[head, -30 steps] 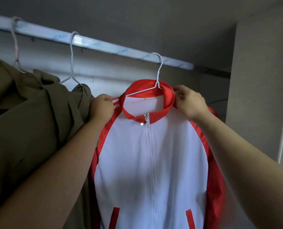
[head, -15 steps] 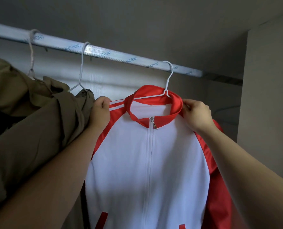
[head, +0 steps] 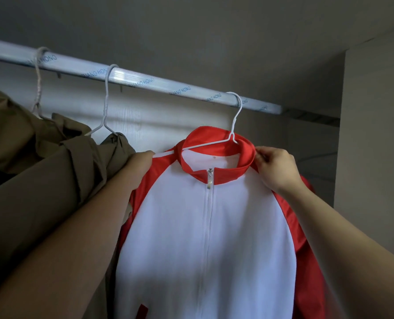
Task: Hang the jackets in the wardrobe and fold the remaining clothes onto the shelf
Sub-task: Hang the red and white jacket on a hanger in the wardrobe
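A white jacket with red collar and red sleeves (head: 205, 226) hangs zipped up on a white wire hanger (head: 234, 125), whose hook sits over the wardrobe rail (head: 145, 81). My left hand (head: 138, 164) grips the jacket's left shoulder beside the white stripes. My right hand (head: 274, 169) pinches the right edge of the red collar between thumb and fingers. Two olive-brown jackets (head: 42, 171) hang on white hangers to the left, the nearer one touching my left forearm.
The wardrobe's right side panel (head: 373, 134) stands close to the red sleeve. The pale back wall (head: 145, 120) shows behind the hangers. A stretch of bare rail lies between the olive jackets' hangers and the red jacket's hook.
The view has tilted up, so the rail and jacket sit lower in frame. My left hand slid outward along the shoulder; my right hand shifted its pinch on the collar edge.
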